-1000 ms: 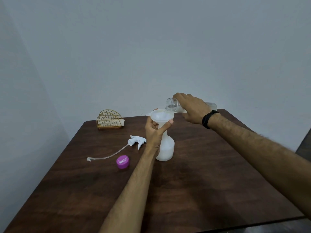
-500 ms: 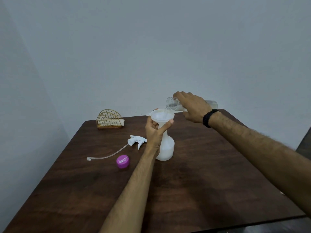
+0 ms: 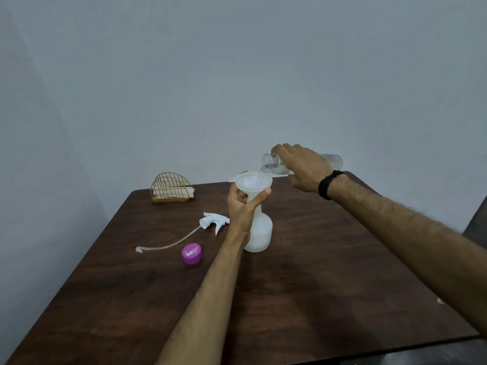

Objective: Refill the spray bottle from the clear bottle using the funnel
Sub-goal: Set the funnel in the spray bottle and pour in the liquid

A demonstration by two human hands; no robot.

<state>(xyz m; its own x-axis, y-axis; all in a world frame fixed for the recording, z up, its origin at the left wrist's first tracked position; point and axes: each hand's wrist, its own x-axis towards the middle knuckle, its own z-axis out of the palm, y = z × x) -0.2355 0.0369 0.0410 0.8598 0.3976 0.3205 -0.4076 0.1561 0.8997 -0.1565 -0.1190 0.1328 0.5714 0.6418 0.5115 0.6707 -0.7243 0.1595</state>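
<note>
Matt dark wood table [image 3: 316, 285], translucent plastic spray bottle [image 3: 261, 233], glossy clear bottle [image 3: 271, 163], gold wire rack [image 3: 171, 187].

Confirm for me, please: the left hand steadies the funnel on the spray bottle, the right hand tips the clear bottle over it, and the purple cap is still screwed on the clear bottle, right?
Not quite: the purple cap lies on the table, left of the spray bottle; the clear bottle has an open mouth. The head view shows it. The left hand does steady the funnel, and the right hand tips the clear bottle.

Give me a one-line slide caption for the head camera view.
Right hand tips clear bottle into funnel, left hand steadying it on spray bottle.
</note>
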